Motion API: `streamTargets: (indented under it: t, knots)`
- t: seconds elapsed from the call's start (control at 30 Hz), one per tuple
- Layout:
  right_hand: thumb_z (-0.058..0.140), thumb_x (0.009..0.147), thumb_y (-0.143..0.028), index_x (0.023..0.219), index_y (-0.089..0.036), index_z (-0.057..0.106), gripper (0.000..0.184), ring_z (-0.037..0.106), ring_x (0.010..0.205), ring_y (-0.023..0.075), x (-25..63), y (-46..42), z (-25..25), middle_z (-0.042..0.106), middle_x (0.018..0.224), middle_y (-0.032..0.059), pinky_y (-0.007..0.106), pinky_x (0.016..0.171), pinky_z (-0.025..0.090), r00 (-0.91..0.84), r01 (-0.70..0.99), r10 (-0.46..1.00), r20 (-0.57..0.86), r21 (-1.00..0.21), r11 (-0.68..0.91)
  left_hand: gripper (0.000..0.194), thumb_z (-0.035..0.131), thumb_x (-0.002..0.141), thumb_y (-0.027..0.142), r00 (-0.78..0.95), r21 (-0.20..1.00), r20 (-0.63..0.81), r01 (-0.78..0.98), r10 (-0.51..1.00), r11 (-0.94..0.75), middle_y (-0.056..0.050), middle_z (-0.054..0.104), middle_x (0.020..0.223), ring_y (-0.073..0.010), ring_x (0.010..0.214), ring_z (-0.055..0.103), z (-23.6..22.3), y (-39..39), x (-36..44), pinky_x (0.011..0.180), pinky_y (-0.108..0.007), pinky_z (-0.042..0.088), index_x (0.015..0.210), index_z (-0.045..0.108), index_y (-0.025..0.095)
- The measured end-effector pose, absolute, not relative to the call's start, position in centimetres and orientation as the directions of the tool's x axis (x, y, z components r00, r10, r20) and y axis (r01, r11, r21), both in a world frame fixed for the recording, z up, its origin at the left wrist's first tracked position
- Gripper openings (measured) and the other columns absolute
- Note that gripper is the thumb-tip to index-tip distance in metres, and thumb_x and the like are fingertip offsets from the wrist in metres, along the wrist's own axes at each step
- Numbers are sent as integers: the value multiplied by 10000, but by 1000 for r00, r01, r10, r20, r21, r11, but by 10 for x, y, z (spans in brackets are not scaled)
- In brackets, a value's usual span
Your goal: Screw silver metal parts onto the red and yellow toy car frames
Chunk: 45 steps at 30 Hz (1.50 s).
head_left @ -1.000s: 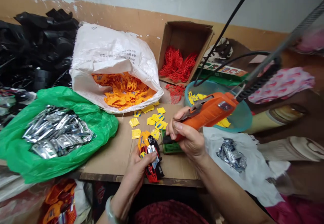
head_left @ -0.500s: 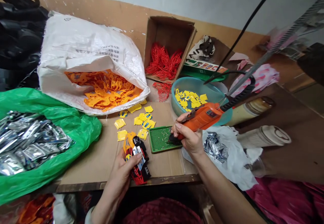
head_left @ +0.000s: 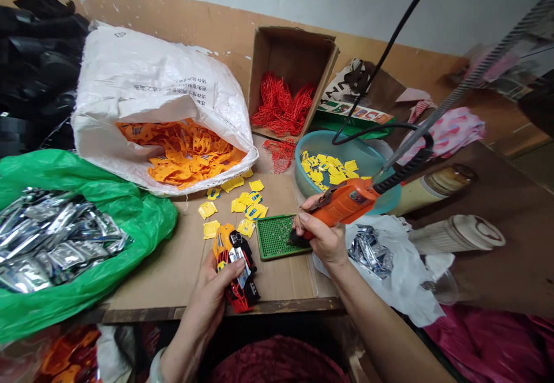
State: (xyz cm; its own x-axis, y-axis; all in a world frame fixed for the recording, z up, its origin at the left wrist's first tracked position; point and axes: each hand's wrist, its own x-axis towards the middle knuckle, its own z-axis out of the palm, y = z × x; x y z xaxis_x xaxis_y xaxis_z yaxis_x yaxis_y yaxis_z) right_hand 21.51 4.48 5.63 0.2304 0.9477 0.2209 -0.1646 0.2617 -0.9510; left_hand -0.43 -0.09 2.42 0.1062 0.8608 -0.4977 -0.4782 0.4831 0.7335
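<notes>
- Toy car point(head_left: 236, 267), seemingly mostly assembled, sat at seven o'clock, fingers of the left hand point(head_left: 208, 288) curled round it
- Right hand point(head_left: 326, 241), fingers closed, gripped an electric screwdriver point(head_left: 344, 205) by the green tray point(head_left: 272, 236)
- Yellow panels point(head_left: 254, 211) lay unfitted, car's twelve o'clock

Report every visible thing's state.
Orange power tool: held, right hand; running or not unclear
Toy car: held, left hand
Green tray: uncovered, small pieces inside
Blue bowl: uncovered, yellow pieces inside
White sack: open, orange parts showing
Cardboard box: open, red parts inside
Green bag: open, silver packets inside
</notes>
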Motion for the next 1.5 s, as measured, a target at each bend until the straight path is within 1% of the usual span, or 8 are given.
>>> streamTargets:
  t: [0.1, 0.2, 0.33, 0.47, 0.63, 0.87, 1.23, 1.5]
  knots:
    - [766, 801, -288, 945, -219, 593, 236, 578, 468, 132, 214, 46, 61, 593, 543, -87, 293, 558, 513, 225, -160, 951, 213, -955, 251, 662, 942, 604, 362, 75, 740, -492, -488, 867, 462, -42, 740, 882, -193, 718, 696, 24, -1, -3, 651, -281, 561, 1168, 659, 161]
    - [757, 769, -268, 904, -215, 608, 208, 561, 447, 137, 209, 46, 80, 583, 505, -81, 307, 557, 511, 247, -190, 943, 223, -943, 273, 606, 933, 616, 372, 67, 745, -481, -495, 874, 447, -32, 726, 862, -187, 718, 695, 22, -2, -2, 659, -275, 557, 1118, 670, 160]
    - [741, 700, -236, 821, -222, 615, 176, 488, 386, 124, 193, 45, 122, 517, 452, -89, 304, 514, 473, 253, -340, 934, 253, -881, 330, 571, 930, 622, 351, 61, 740, -465, -521, 883, 425, -28, 727, 863, -181, 710, 692, 24, -3, -1, 649, -268, 545, 1101, 677, 166]
    - [740, 691, -226, 801, -245, 618, 165, 452, 370, 128, 170, 39, 145, 504, 462, -89, 316, 498, 436, 130, -469, 967, 219, -846, 254, 590, 934, 606, 344, 67, 727, -464, -542, 883, 423, -28, 734, 834, -200, 719, 703, 28, -3, -1, 652, -277, 541, 1112, 686, 170]
    - [761, 709, -266, 816, -249, 609, 186, 452, 353, 140, 149, 36, 139, 504, 450, -87, 326, 478, 439, 17, -493, 974, 228, -845, 206, 589, 923, 619, 358, 79, 734, -427, -552, 901, 396, -58, 762, 905, -216, 774, 713, 28, -3, -2, 742, -303, 537, 1126, 694, 164]
    - [754, 726, -255, 831, -241, 612, 177, 461, 363, 135, 140, 35, 133, 518, 462, -83, 315, 479, 450, -3, -497, 972, 236, -843, 204, 536, 888, 677, 315, 74, 743, -388, -564, 919, 359, -66, 756, 986, -210, 865, 680, 28, -4, -1, 802, -297, 514, 1151, 692, 159]
    - [749, 705, -274, 829, -235, 581, 212, 450, 370, 135, 137, 33, 128, 486, 451, -92, 324, 490, 459, -44, -483, 982, 186, -864, 142, 486, 878, 680, 298, 55, 759, -378, -553, 924, 343, -57, 748, 973, -228, 909, 671, 24, -4, 1, 853, -321, 501, 1114, 697, 172]
    - [748, 748, -276, 854, -220, 591, 197, 475, 388, 117, 138, 30, 124, 497, 475, -92, 299, 511, 473, -70, -479, 973, 220, -863, 160, 513, 904, 646, 304, 50, 745, -396, -566, 917, 353, -37, 729, 890, -240, 909, 673, 25, -4, 1, 872, -340, 501, 1099, 700, 176]
